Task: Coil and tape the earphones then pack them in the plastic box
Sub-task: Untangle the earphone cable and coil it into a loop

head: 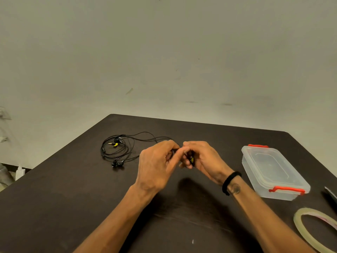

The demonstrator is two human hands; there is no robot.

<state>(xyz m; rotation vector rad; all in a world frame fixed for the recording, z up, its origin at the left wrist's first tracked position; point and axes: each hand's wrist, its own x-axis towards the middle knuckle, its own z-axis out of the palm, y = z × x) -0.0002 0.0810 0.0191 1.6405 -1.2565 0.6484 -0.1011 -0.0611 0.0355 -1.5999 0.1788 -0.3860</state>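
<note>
Both hands meet over the middle of the counter (pixel 73 189), raised a bit above it, fingertips together. Right hand (pixel 202 157) curls round a small black bundle with a yellow tag (pixel 191 159), prob. part of an earphone cord. Left hand (pixel 158 161) pinches at the same spot, thumb and forefinger closed on the cord end where it meets the right. So neither hand is free; both are clamped on the cord. Held up close like this prob. to wind the thin cord tight w/o it snagging on the counter.

More earphones (pixel 116 148) lie in a loose heap toward the far left corner, cords trailing right toward the hands. Can't tell if the held bit is joined to that heap or separate. In the heap: 2 clusters of buds, 1 gold plug, 1 yellow tag. Looks like more than 1 set, exact no. unclear.

Plastic box (pixel 273 172) sits near the right edge, clear, lid on, w/ 2 red clips, 1 at each short end. Lid closed, so it'll need opening before packing.

Tape roll (pixel 300 229) lies flat at the near right corner, partly out of frame: 1 roll, within reach of the right hand for the taping step. A dark thin item (pixel 331 196) at the right edge, too cut off to ID.

Judgement: coiling stage, taping and packing not yet done.
</note>
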